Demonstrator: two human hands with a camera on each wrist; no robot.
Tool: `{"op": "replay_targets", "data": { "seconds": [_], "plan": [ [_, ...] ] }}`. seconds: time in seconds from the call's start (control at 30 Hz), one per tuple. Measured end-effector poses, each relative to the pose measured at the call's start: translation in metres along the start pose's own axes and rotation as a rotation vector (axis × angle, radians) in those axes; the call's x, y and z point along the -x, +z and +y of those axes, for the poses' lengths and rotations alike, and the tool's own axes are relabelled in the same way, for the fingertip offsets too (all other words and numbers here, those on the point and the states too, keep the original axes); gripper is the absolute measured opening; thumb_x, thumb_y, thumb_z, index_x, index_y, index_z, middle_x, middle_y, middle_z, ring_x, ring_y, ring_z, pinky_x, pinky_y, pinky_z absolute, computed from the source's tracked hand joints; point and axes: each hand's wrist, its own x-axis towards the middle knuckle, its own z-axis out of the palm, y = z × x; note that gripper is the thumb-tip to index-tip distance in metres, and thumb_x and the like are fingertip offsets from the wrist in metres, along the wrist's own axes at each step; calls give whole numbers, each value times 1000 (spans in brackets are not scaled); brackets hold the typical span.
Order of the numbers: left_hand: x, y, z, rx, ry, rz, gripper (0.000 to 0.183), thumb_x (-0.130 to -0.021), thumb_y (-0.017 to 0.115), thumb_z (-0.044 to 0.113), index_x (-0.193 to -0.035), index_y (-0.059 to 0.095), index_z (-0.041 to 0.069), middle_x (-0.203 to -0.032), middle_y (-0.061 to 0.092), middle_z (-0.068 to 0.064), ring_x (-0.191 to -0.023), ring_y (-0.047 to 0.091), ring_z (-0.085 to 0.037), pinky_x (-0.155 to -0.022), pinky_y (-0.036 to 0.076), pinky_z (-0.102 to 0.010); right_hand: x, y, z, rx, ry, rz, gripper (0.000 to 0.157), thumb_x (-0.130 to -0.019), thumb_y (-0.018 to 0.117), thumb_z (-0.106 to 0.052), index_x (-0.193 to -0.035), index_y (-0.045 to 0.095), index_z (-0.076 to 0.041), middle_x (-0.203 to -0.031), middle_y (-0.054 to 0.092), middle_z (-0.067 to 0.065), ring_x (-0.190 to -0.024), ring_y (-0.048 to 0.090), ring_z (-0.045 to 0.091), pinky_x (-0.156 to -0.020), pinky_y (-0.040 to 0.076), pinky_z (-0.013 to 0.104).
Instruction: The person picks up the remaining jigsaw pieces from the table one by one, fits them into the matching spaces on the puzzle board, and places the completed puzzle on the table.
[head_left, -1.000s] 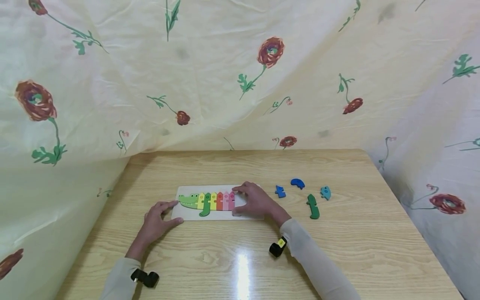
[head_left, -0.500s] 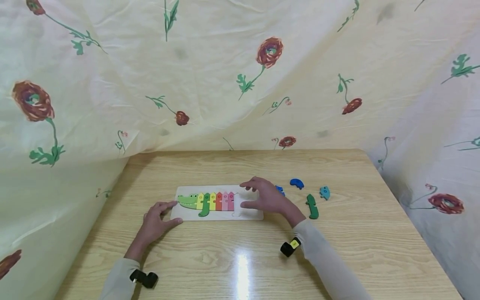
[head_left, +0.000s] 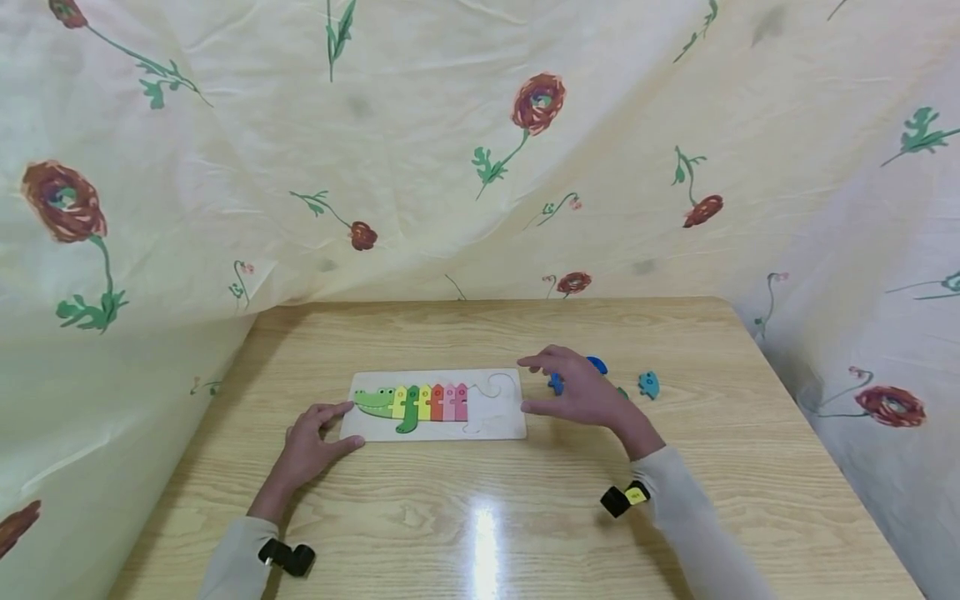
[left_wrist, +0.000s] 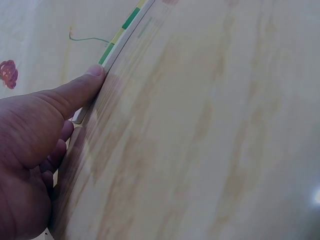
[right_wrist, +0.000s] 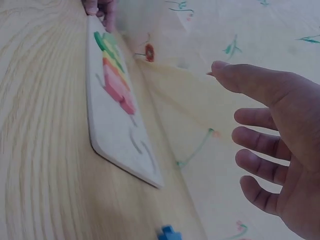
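Observation:
A pale puzzle board [head_left: 498, 417] lies on the table, bearing a crocodile in pieces. Its green head [head_left: 375, 403], a green leg piece [head_left: 409, 412] and yellow, red and pink pieces [head_left: 450, 403] sit side by side; bare outlines run to the right. My left hand [head_left: 309, 446] holds the board's left end, thumb [left_wrist: 90, 82] at the near edge and fingers at the side. Just past the board's right end hovers my right hand [head_left: 581, 390], fingers spread and nothing between them. It partly covers a blue piece [head_left: 555, 383] and mostly hides a green one [head_left: 622, 392].
Farther right lies a light blue piece [head_left: 648, 385], while a dark blue curved piece [head_left: 597, 365] shows behind my right hand. The wooden table [head_left: 420, 508] meets a flowered cloth [head_left: 420, 167] at the back and sides.
My right hand has let go of the last pink piece and moved right off the board, uncovering the outlines and covering loose pieces. My left hand stays at the board's left end.

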Motion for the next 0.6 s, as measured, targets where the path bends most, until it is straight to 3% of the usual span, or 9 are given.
{"op": "replay_targets", "data": {
  "seconds": [0.27,0.43,0.6],
  "plan": [
    [0,0,1,1,2,1,75,-85,83,43,-147,56,11,-136,55,-17,-123,52,-37,-94,24,-49,28,-25,14,34,45,67,62,-85,84,-38,-138,64,-14,-117,63,0,-110,61,30,-87,51,54],
    [1,-1,0,0,6,2,75,-85,83,44,-147,56,11,-135,55,-18,-122,53,-37,-95,24,-51,45,-39,30,64,82,99,63,-84,85,-40,-139,64,-15,-117,63,-1,-106,59,24,-84,51,53],
    [1,0,0,-4,11,4,75,-85,83,43,-147,56,11,-135,55,-18,-122,53,-37,-93,25,-49,60,-50,49,92,120,122,63,-86,84,-36,-140,62,-14,-115,61,1,-104,59,31,-80,50,52]
  ]
}}
